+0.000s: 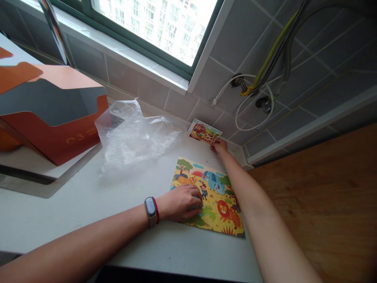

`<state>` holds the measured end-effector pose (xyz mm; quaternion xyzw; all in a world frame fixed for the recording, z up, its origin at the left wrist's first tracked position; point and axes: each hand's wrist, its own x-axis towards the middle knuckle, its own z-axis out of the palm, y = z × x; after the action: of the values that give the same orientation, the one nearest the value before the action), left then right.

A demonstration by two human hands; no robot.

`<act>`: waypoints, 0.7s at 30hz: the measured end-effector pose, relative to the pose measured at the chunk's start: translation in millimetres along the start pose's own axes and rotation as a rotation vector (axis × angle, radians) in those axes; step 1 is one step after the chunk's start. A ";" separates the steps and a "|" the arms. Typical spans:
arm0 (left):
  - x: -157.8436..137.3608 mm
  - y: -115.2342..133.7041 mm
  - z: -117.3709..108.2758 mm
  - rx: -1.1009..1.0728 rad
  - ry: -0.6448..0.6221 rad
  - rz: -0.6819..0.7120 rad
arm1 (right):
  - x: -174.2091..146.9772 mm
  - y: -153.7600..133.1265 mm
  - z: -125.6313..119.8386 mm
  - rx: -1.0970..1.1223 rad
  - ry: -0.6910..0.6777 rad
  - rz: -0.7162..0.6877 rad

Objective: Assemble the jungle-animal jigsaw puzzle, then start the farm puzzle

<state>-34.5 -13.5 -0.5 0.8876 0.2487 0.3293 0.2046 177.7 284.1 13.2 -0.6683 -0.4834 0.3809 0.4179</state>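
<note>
A jigsaw puzzle [216,226] with cartoon lions, elephants and trees lies flat on the white counter [138,243]. On its left part rests my left hand [184,202], fingers loosely curled and the palm facing down; whatever is under it is hidden. My right hand [219,146] reaches to the back by the tiled wall. Its fingers pinch the near right corner of a small picture card [204,131] showing a red barn and animals. The card leans a little away from the counter or lies on it; I cannot tell which.
A crumpled clear plastic bag [138,137] lies left of the card. Farther left, an open orange box [73,137] stands over the metal sink edge [55,188]. Cables and a white hose [238,118] hang from the wall at right. A window [159,27] is above.
</note>
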 end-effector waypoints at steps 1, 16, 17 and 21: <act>0.0 0.1 0.0 0.004 -0.001 0.001 | 1.1 -0.8 1.3 0.004 0.012 -0.007; -0.3 -0.7 1.2 0.014 -0.008 -0.004 | 4.5 -5.7 3.5 0.076 0.033 -0.014; -0.4 -0.7 1.1 0.013 -0.010 -0.005 | 5.0 -6.4 3.9 0.087 0.036 -0.013; -0.4 -0.7 0.6 0.006 -0.010 -0.010 | 5.1 -8.9 5.2 0.121 0.027 0.003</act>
<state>-34.6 -13.3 -1.5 0.8886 0.2532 0.3230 0.2050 171.3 291.7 19.1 -0.6477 -0.4528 0.4009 0.4634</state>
